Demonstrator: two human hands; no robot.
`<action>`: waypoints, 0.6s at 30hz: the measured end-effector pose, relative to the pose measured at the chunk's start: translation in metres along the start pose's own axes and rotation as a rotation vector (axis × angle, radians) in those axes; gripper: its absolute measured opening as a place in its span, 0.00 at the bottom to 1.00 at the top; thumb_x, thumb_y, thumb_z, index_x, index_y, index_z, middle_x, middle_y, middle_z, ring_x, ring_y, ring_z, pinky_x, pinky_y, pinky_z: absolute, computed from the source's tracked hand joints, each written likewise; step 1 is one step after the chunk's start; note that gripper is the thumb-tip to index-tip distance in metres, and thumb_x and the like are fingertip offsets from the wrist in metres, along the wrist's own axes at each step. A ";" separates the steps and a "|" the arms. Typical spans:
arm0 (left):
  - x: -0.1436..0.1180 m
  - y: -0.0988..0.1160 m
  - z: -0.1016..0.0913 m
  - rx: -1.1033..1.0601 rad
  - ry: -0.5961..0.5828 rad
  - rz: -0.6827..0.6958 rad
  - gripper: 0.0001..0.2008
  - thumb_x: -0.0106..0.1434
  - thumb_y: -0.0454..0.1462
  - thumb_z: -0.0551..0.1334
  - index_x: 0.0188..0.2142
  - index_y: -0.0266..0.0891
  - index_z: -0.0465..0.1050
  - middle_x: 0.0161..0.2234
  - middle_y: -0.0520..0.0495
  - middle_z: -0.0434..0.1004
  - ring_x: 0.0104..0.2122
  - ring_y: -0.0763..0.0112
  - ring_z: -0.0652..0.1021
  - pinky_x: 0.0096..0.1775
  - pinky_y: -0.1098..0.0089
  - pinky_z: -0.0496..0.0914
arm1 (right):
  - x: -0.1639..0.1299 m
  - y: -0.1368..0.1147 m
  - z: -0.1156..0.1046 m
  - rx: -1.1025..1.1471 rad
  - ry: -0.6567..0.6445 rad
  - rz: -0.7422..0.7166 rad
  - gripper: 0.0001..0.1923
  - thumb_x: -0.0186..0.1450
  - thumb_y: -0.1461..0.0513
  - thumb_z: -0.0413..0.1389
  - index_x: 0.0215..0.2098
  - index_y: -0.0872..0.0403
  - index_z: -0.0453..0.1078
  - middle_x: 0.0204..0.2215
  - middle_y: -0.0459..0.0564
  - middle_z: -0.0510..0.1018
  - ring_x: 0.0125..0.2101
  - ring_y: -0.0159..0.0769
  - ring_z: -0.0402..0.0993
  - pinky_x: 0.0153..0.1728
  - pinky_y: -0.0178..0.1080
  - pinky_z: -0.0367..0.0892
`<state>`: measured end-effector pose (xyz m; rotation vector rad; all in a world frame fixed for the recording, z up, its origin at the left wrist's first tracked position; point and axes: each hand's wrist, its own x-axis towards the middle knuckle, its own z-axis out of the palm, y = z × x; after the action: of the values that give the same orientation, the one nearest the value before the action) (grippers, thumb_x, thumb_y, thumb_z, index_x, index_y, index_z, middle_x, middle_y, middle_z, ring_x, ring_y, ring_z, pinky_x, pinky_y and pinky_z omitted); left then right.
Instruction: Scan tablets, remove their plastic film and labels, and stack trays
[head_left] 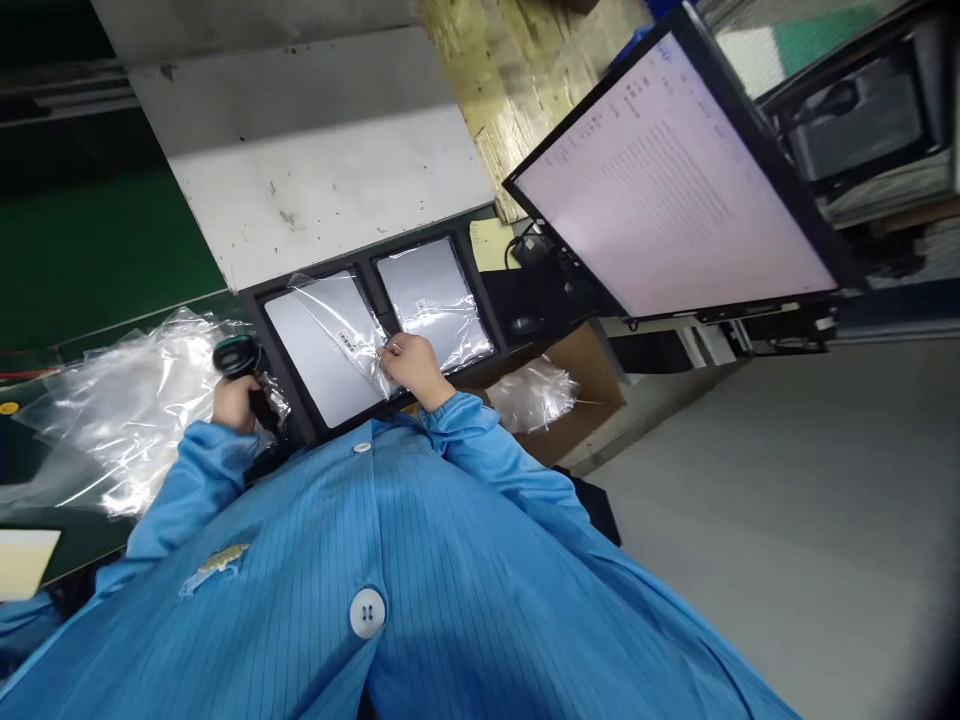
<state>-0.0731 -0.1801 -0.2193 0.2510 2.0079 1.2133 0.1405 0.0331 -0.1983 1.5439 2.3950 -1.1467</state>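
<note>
Your left hand [234, 402] grips the black handheld scanner [238, 358]; your right hand [411, 368] pinches the clear plastic bag [352, 335] over the grey slab [319, 355], so aim at its label next

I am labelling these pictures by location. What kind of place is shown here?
Probably an electronics factory packing or scanning station. The left hand holds a barcode scanner, the right hand touches a bagged grey device in a black tray, and a monitor shows a list.

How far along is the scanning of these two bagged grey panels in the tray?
Both grey panels sit bagged in the black tray. In hand: the left hand has a grip on a black scanner, while the right hand pinches the left panel's bag near its label. The right panel lies untouched.
</note>
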 end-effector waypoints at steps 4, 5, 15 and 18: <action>-0.033 0.033 -0.027 -0.026 -0.305 0.059 0.17 0.49 0.48 0.70 0.30 0.40 0.70 0.25 0.48 0.69 0.26 0.65 0.71 0.30 0.65 0.69 | 0.002 0.000 0.000 0.030 0.005 -0.026 0.07 0.68 0.62 0.59 0.30 0.53 0.74 0.24 0.48 0.80 0.31 0.40 0.80 0.40 0.37 0.70; -0.036 0.046 -0.032 0.084 -0.394 0.072 0.18 0.50 0.49 0.72 0.30 0.40 0.71 0.25 0.47 0.71 0.26 0.64 0.72 0.30 0.64 0.70 | 0.004 0.000 0.000 0.049 -0.005 -0.021 0.07 0.68 0.63 0.59 0.30 0.53 0.74 0.22 0.48 0.80 0.29 0.40 0.79 0.39 0.37 0.70; 0.016 0.135 0.014 0.698 -0.777 0.163 0.11 0.50 0.43 0.67 0.32 0.40 0.75 0.29 0.47 0.77 0.33 0.56 0.78 0.33 0.65 0.75 | 0.010 0.000 -0.005 0.226 -0.101 0.018 0.08 0.67 0.66 0.60 0.29 0.52 0.72 0.18 0.45 0.77 0.21 0.38 0.76 0.33 0.38 0.70; 0.017 0.138 0.018 0.732 -0.796 0.093 0.12 0.51 0.45 0.68 0.29 0.41 0.72 0.27 0.48 0.75 0.29 0.60 0.76 0.31 0.67 0.73 | 0.012 0.001 -0.005 0.224 -0.087 -0.001 0.07 0.66 0.65 0.62 0.29 0.52 0.73 0.19 0.46 0.77 0.23 0.39 0.77 0.34 0.38 0.71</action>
<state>-0.1004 -0.0863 -0.1191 1.0138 1.6217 0.2646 0.1368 0.0456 -0.2004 1.5145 2.2781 -1.4945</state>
